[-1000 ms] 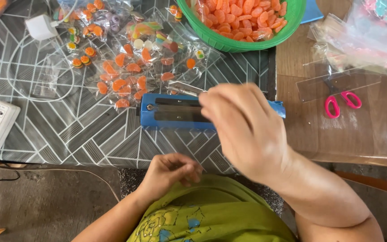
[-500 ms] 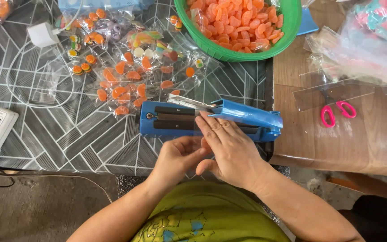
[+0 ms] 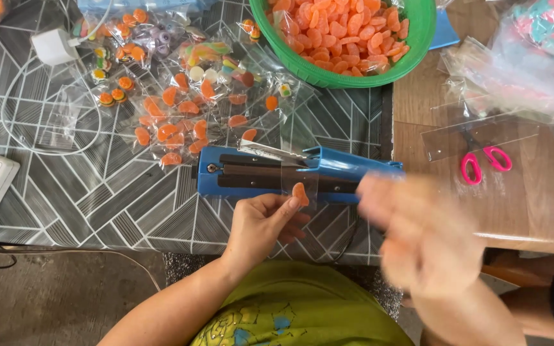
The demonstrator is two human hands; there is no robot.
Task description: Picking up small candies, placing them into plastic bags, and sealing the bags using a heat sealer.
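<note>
Left hand (image 3: 261, 224) fingers pinch an upright clear bag (image 3: 297, 182) across the sideways-lying blue sealer (image 3: 290, 176); blurred right hand (image 3: 418, 237) unreadable.

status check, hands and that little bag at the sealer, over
Left hand pinching small clear bag holding one orange candy, bag laid across the blue sealer. Right hand blurred beside the sealer, grip unclear. Nothing in the way.

Green-yellow T-shirt on the person, a printed graphic in blue and yellow across the chest. Both forearms bare, no sleeves reaching them. Left hand (image 3: 261, 224) bare, no rings or watch visible; right hand (image 3: 418, 240) too blurred to tell.
</note>
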